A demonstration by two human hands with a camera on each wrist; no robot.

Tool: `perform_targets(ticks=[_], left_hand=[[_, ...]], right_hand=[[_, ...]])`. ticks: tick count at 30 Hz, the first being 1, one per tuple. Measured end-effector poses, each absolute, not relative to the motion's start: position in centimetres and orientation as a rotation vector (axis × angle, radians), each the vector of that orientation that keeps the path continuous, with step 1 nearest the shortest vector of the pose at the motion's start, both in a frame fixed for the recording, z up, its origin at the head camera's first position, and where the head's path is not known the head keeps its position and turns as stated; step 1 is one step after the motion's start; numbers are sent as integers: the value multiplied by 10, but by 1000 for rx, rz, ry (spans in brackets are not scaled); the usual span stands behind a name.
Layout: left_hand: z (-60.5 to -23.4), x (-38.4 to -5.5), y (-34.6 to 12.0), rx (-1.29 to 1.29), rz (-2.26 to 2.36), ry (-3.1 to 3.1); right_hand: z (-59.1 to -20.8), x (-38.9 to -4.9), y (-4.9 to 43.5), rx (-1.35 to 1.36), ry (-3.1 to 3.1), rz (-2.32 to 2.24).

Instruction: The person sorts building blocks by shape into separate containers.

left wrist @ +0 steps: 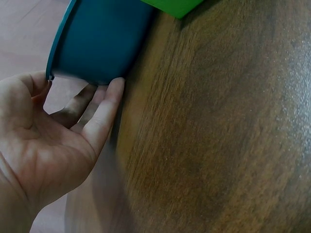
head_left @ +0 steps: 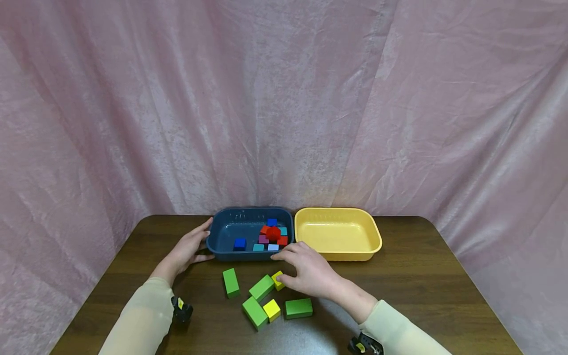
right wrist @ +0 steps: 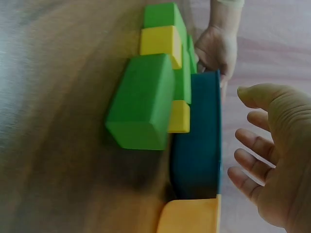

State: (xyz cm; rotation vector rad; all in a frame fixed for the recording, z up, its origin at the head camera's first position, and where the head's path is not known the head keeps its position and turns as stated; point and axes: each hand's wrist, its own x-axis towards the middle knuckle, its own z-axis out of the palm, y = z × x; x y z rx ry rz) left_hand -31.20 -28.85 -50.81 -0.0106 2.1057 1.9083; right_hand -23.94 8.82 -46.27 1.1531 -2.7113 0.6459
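My left hand (head_left: 188, 249) touches the left end of a dark blue tray (head_left: 226, 231). In the left wrist view its fingertips rest against the tray's outer wall (left wrist: 102, 41). Several small blocks lie inside the tray: blue, red, teal, purple and pale, with a red rounded piece (head_left: 273, 233) on top. Fingers spread and empty, my right hand (head_left: 310, 271) hovers over the tray's front right corner, above a yellow cube (head_left: 277, 280). Before the tray lie a second yellow cube (head_left: 272, 310) and several green rectangular blocks (head_left: 254, 313).
A yellow tray (head_left: 337, 234) holding nothing stands against the blue tray's right side. Both trays sit at the back of the brown wooden table (head_left: 426, 296). Behind it hangs a pink curtain (head_left: 284, 108).
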Motion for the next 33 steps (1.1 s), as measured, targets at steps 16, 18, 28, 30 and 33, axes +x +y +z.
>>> perform_targets(ticks=[16,18,28,30,33], left_hand=[[-509,-313,-290,-2,1913,2094],[-509,-313,-290,-1,1914,2092],[-507,-312,-289,-9,1911,2095],[-507,-312,-289,-11,1912,2094],[-507,-311,-288,-8,1913,2093]], right_hand=[[-495,-240,91,1102,-2867,679],[-498,-241,91,1088,-2886,666],[-507,-246,90,1079,-2897,604],[-508,-246,90,1080,-2897,598],[-508,-247,90,1079,-2895,590]])
